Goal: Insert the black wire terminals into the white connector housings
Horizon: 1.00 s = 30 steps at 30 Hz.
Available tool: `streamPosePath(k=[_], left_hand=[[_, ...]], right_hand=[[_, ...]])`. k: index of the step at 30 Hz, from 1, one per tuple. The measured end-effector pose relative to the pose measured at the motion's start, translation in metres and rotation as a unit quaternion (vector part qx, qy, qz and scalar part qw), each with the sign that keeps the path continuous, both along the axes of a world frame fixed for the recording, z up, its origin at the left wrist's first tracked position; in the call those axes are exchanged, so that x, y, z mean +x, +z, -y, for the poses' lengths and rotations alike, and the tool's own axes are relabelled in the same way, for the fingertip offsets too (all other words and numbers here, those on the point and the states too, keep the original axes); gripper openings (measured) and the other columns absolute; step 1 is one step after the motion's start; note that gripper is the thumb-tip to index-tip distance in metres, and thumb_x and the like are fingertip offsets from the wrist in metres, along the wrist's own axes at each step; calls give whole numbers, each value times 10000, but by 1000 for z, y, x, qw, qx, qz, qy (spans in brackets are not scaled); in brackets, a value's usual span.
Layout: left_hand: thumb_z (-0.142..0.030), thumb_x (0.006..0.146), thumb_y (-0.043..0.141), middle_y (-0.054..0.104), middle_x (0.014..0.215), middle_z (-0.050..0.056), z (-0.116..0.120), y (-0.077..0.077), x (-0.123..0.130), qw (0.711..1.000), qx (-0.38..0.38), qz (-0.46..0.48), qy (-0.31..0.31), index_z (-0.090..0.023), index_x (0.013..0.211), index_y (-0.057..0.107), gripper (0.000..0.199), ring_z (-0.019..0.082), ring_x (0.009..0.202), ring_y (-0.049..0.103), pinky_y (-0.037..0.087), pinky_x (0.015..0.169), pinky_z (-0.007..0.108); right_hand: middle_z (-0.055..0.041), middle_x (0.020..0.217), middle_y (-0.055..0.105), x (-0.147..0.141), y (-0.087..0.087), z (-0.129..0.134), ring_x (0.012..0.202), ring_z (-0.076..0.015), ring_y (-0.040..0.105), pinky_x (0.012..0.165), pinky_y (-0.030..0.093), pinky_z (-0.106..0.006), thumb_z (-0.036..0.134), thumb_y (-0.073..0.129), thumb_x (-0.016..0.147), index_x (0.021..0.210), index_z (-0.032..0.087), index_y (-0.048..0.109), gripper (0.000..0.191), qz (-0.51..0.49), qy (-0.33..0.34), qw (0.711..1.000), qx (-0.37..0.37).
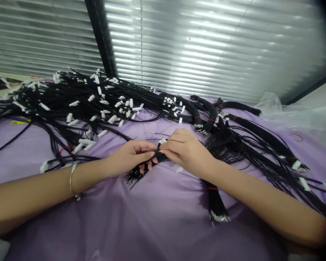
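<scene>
a purple sheet [163,217] lay wrinkled underneath, and might have bunched if anything dragged on it. across its far left sprawled a pile of black cables [78,94] with white connectors, tangled enough to snag a strand pulled through. to the right, loose black wires [260,156] spread near the right hand [188,152], where a careless sweep could have mixed them. its fingertips were pressed together on the join; the left hand [129,156] pinched a thin black strand [156,150], mid-sheet, above a small bundle [134,177] whose fanned ends could scatter if nudged. uneven tension risked twisting the white piece [163,141] beside the fingertips.
</scene>
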<state>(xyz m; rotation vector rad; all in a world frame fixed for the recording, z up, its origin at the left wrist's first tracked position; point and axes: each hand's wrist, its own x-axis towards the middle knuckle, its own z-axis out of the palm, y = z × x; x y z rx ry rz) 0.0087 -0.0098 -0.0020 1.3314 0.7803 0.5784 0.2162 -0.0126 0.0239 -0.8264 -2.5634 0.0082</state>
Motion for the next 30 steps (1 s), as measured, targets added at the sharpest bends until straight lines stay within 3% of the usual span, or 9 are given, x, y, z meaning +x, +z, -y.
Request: streamPosePath(k=[5,8,11,13,17,23,25,27,30], left_hand=[[-238,860,568,617,645,-17,1,1,2,1000,7,-10,-3,-143,849,582,97,74,486,548,455,422,165],[-280,897,515,607,675,-21,2,0,2,1000,10,-14,5,-162,841,513,131,79,504,572,457,419,164],[-317,915,479,631,788,9,4,-1,3,1000,7,-7,7,-175,864,469,151,108,576,626,464,418,177],[-330,913,483,636,850,29,4,-1,3,1000,-5,5,14,-176,867,458,163,123,612,647,465,421,182],[-365,916,481,611,804,7,4,0,4,999,-20,20,40,-184,863,428,196,108,560,628,465,419,181],[-413,895,503,587,772,-16,2,-1,1,998,-29,29,54,-196,892,419,233,91,509,581,467,428,197],[-395,903,478,582,771,-15,3,-2,2,998,-22,24,54,-198,917,425,204,88,503,566,442,417,189],[-395,906,457,583,780,-7,3,-1,2,998,-9,12,54,-194,939,443,204,73,470,521,359,375,165],[-383,847,575,590,801,-1,1,7,-2,997,31,-20,61,-181,966,489,249,54,471,459,300,391,162]], right_hand=[[-45,798,656,0,4,2,823,-180,526,828,352,-345,293,495,921,850,160,644,212,20,-10,1000,7],[-47,824,640,3,12,3,895,-204,506,892,325,-383,190,544,855,893,159,610,83,68,-16,998,-1],[-52,882,604,7,25,4,947,-207,491,957,315,-408,113,580,759,913,159,541,165,78,-30,994,-66],[-48,919,587,10,34,6,941,-199,502,939,362,-392,213,633,767,920,175,508,201,69,-25,986,-148],[-70,1063,573,17,46,8,991,-201,540,852,454,-343,403,657,786,1078,186,500,396,54,-15,960,-274],[-129,1376,408,16,26,3,1196,-235,476,979,431,-362,499,710,705,1407,176,296,877,55,-14,966,-253],[-123,1322,478,12,15,0,1161,-242,500,964,433,-364,440,706,718,1351,152,380,768,57,-37,976,-209],[-97,1141,599,8,11,-2,1058,-231,547,921,439,-357,319,643,772,1165,141,521,448,46,-65,982,-169],[-50,863,635,11,20,-5,845,-195,574,806,444,-330,186,550,792,877,165,561,88,19,-105,986,-129]])
